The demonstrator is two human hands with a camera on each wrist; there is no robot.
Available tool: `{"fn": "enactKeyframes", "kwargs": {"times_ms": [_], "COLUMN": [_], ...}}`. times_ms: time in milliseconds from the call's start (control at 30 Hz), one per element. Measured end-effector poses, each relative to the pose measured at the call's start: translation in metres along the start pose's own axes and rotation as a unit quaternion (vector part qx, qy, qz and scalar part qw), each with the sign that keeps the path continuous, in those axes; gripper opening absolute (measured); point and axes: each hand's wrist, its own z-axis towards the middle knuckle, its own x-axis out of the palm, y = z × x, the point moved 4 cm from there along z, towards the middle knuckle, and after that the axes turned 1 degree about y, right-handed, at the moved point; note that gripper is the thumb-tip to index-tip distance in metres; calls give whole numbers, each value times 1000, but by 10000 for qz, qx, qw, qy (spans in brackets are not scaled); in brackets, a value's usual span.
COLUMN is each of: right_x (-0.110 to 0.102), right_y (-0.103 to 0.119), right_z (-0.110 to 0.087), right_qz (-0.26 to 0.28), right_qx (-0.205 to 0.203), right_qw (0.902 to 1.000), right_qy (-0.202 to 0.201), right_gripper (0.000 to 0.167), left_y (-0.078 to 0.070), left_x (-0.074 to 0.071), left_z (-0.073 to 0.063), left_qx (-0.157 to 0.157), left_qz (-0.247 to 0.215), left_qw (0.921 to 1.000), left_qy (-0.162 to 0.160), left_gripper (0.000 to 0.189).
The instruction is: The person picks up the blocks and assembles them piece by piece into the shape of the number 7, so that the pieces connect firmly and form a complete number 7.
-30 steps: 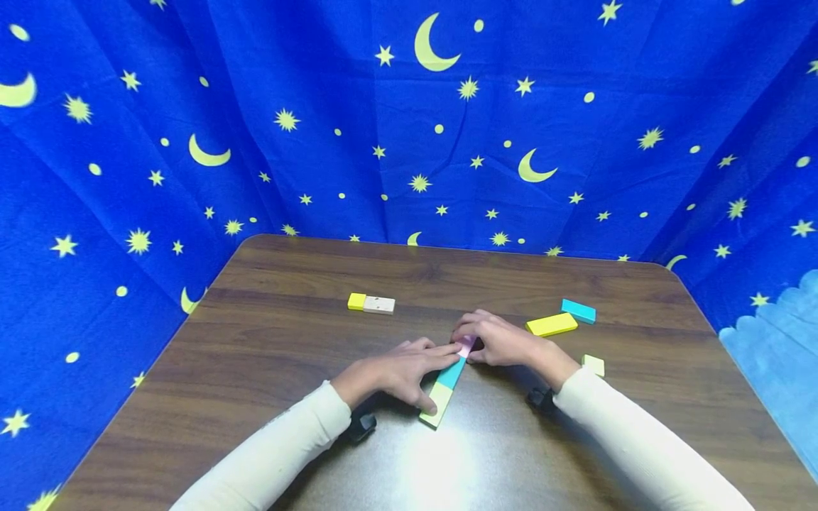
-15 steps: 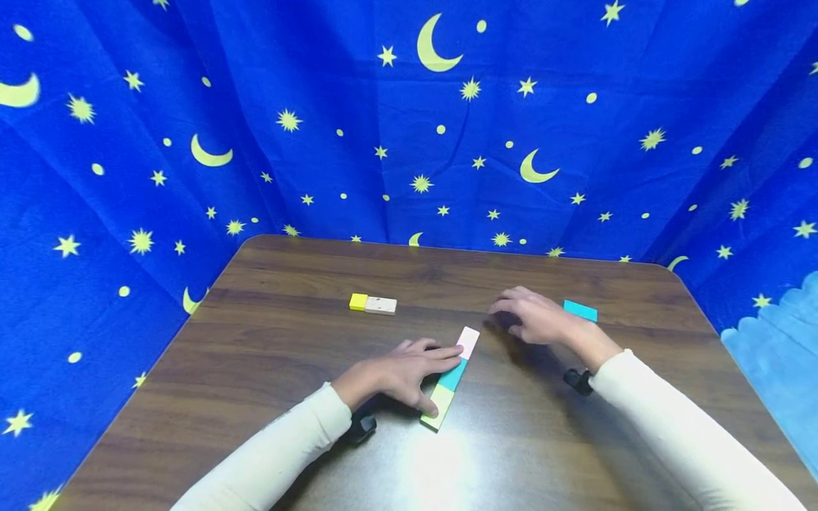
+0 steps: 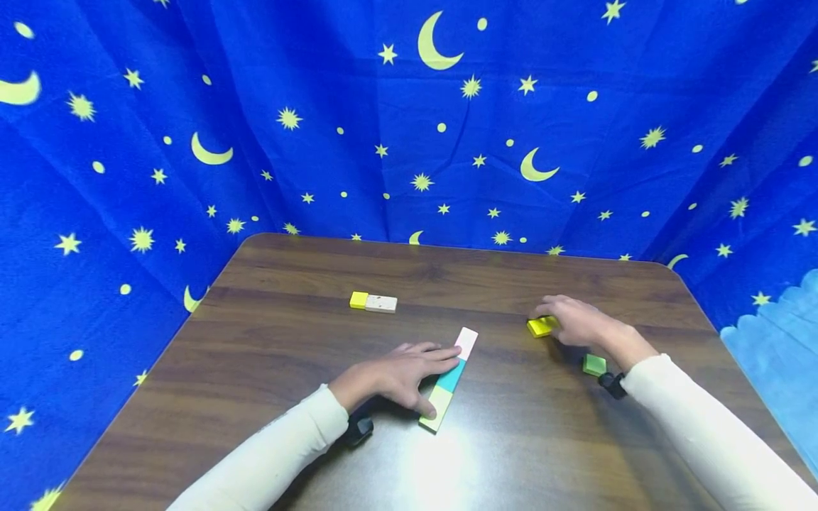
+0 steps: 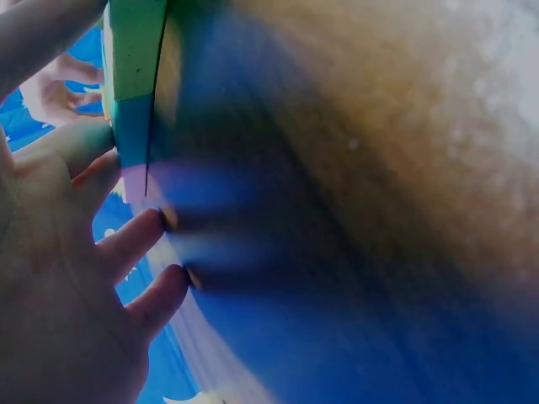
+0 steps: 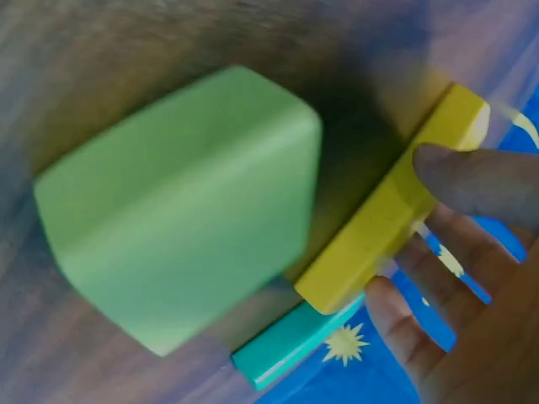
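In the head view a row of three flat blocks runs end to end: a light yellow-green block (image 3: 437, 403) nearest, a teal block (image 3: 451, 376) in the middle, a pink block (image 3: 467, 342) farthest. My left hand (image 3: 404, 372) rests along its left side, thumb on the yellow-green block and a finger on the pink one, the fingers spread. At the right, my right hand (image 3: 578, 323) pinches a long yellow block (image 5: 392, 206), thumb on one side and fingers on the other; its right part is hidden in the head view.
A green block (image 3: 594, 365) lies under the right wrist. A turquoise block (image 5: 295, 341) lies beyond the yellow one, covered by the hand in the head view. Farther left, a small yellow block (image 3: 359, 300) touches a whitish speckled block (image 3: 381, 304). A starry curtain (image 3: 409, 128) hangs behind the table.
My right hand has left the pink block, moved right, and taken hold of the long yellow block. My left hand has stayed on the row.
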Motion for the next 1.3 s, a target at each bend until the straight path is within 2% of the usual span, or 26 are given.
{"fn": "enactKeyframes", "kwargs": {"times_ms": [100, 300, 667, 867, 1067, 1300], "right_x": [2, 3, 7, 7, 7, 8], "right_y": [0, 2, 3, 9, 15, 24], "right_z": [0, 2, 7, 14, 22, 37], "right_qz": [-111, -273, -109, -114, -390, -468], "right_qx": [-142, -673, -483, -680, -941, -1015], "right_qw": [9996, 9952, 9978, 9958, 9912, 9906], "right_qy": [-203, -655, -443, -607, -840, -795], "right_gripper": [42, 40, 44, 43, 39, 40], "left_y": [-1, -2, 0, -1, -1, 0], "left_x": [0, 2, 3, 2, 2, 3], "left_z": [-1, -3, -3, -4, -4, -4], "left_qx": [12, 16, 117, 147, 158, 160], "left_qz": [19, -15, -117, -133, -157, -202], "left_qw": [10000, 10000, 9999, 9998, 9997, 9997], "left_qy": [-3, 6, -48, -55, -81, -56], "left_gripper": [93, 94, 93, 93, 92, 92]}}
